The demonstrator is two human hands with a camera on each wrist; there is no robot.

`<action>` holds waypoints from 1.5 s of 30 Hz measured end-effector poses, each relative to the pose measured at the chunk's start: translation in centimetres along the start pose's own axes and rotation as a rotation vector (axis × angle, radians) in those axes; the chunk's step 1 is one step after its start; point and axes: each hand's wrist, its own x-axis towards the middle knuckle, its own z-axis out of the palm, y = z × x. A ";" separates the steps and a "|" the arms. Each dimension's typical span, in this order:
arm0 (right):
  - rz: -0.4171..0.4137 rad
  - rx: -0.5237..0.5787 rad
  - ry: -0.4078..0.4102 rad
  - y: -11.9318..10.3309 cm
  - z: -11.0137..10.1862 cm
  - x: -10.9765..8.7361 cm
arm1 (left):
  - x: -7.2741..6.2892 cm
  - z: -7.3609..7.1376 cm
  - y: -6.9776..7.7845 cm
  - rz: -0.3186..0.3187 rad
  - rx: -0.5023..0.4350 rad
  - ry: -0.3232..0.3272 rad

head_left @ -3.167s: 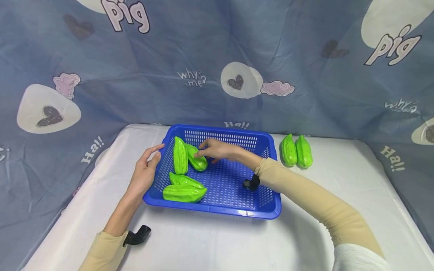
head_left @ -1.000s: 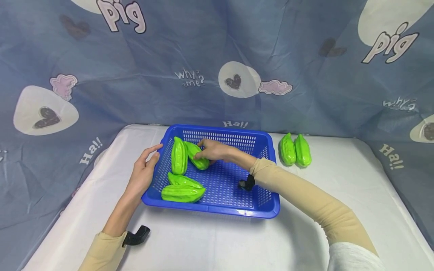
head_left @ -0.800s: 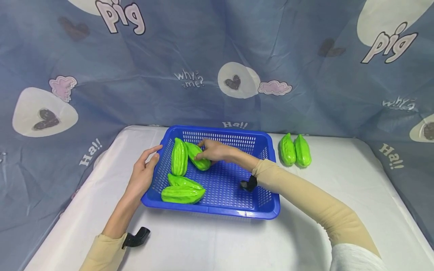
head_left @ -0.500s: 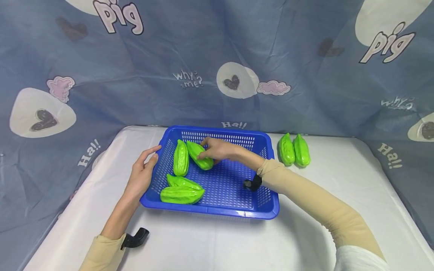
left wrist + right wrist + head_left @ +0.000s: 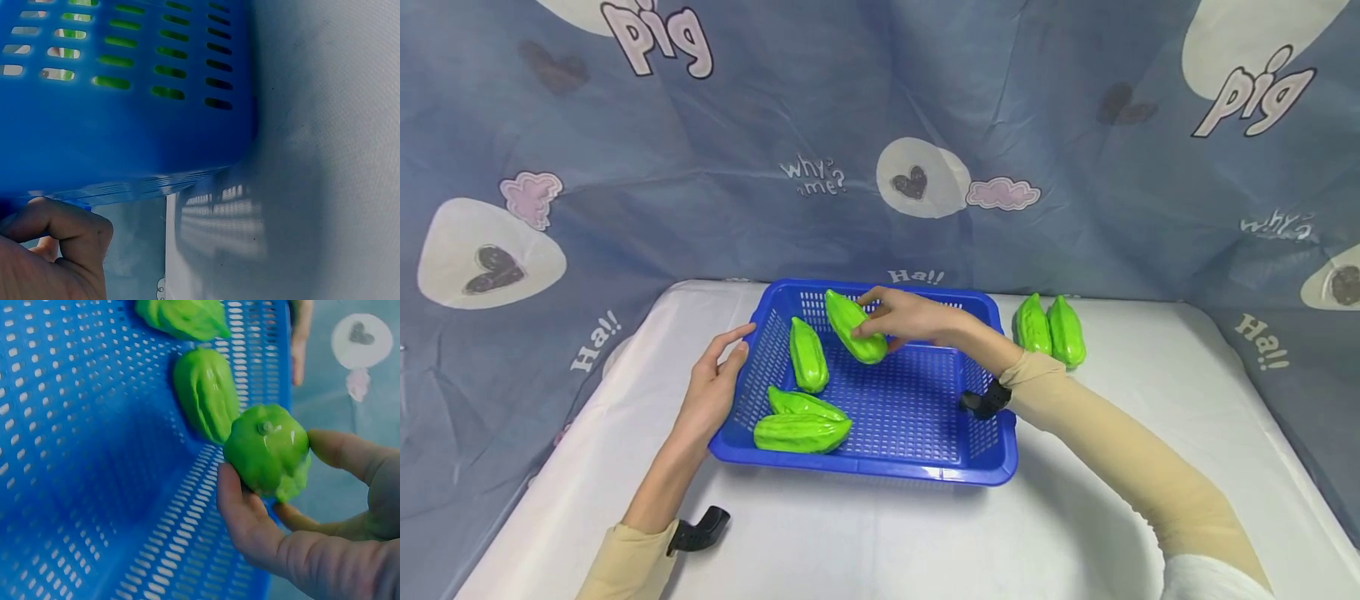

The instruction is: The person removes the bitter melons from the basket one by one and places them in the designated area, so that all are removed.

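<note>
In the head view, my right hand [image 5: 910,317] pinches a green bitter melon [image 5: 847,321] between thumb and fingers, raised over the blue basket [image 5: 865,468]. The right wrist view shows its rounded stem end [image 5: 265,428] toward the camera, with fingertips around its sides. A second bitter melon [image 5: 808,356] lies slanted in the basket, just left of the held one. Two others [image 5: 802,433] lie side by side in the near left corner. At the basket's left rim is my left hand [image 5: 711,383]; its bent fingers [image 5: 75,228] grip the edge in the left wrist view.
Two more bitter melons [image 5: 1049,329] lie together on the white table [image 5: 850,542], right of the basket. A blue printed cloth [image 5: 760,125] hangs behind the table. Each wrist carries a small black camera mount [image 5: 700,529].
My right hand took hold of the bitter melon on the basket floor and has lifted it up and to the right. The melon beside it has tilted. My left hand stays at the rim.
</note>
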 end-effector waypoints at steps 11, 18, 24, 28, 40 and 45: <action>-0.060 0.029 0.048 1.4 -3.2 -4.0 | 0.0 0.2 0.3 0.004 0.008 0.007; -0.054 0.053 0.092 2.9 -5.0 -6.0 | -0.1 0.1 0.3 0.005 0.017 0.004; -0.057 0.131 0.115 4.8 -6.4 -7.4 | -0.1 0.0 0.1 -0.003 0.009 0.000; -0.056 0.185 0.139 5.7 -7.0 -8.5 | -0.1 -0.1 0.1 -0.005 0.007 0.006; -0.055 0.310 0.194 8.2 -9.0 -12.4 | -0.1 0.0 0.1 -0.010 -0.008 0.004; -0.073 0.375 0.236 9.3 -10.1 -13.9 | -0.1 0.0 0.0 -0.002 -0.008 0.005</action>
